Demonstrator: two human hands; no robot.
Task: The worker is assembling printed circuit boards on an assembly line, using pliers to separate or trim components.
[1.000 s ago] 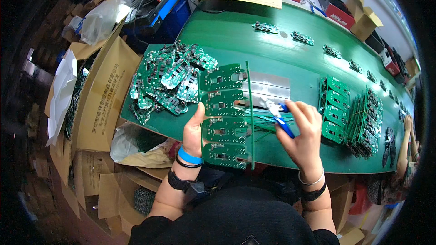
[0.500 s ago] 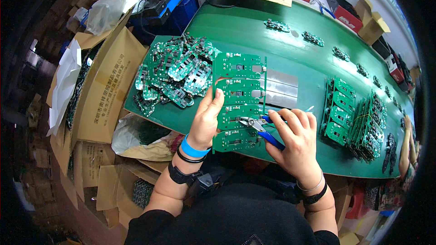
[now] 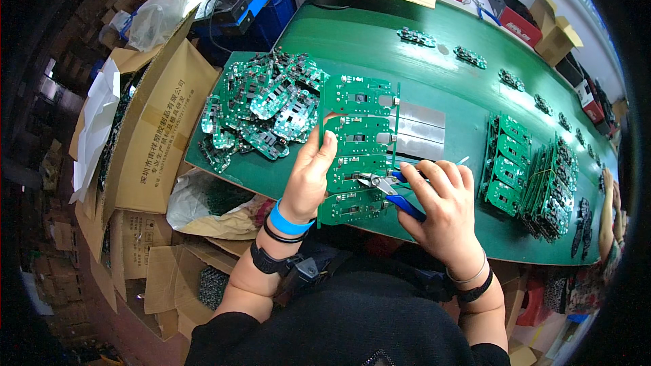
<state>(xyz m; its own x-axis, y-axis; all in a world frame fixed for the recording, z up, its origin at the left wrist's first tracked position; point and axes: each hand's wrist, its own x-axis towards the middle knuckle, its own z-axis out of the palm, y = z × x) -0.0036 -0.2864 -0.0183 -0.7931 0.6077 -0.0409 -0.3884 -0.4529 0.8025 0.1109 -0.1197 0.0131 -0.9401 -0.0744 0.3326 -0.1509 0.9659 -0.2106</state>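
Note:
My left hand (image 3: 310, 175) grips the left edge of a green circuit board panel (image 3: 358, 126), its thumb lying on the face. The panel stands upright in the view, with several boards joined one above another between thin side rails. In my right hand (image 3: 441, 213) is a pair of cutting pliers with blue handles (image 3: 407, 207). Their jaws are parted and lie over the lower part of the panel, near a small component; whether they touch it I cannot tell. Behind the panel, a flat silver metal plate (image 3: 422, 134) rests on the green table (image 3: 366, 30).
Loose circuit boards form a heap (image 3: 261, 105) to the left. Stacked board panels (image 3: 505, 166) stand at the right, beside a banded bundle (image 3: 550, 190). Small board piles (image 3: 470, 57) line the far side. An open cardboard box (image 3: 159, 129) is at the left; another person's arm (image 3: 607, 217) shows far right.
Almost nothing differs. The panel and the pliers have shifted very slightly, and the plier jaws stay over the same part of the panel.

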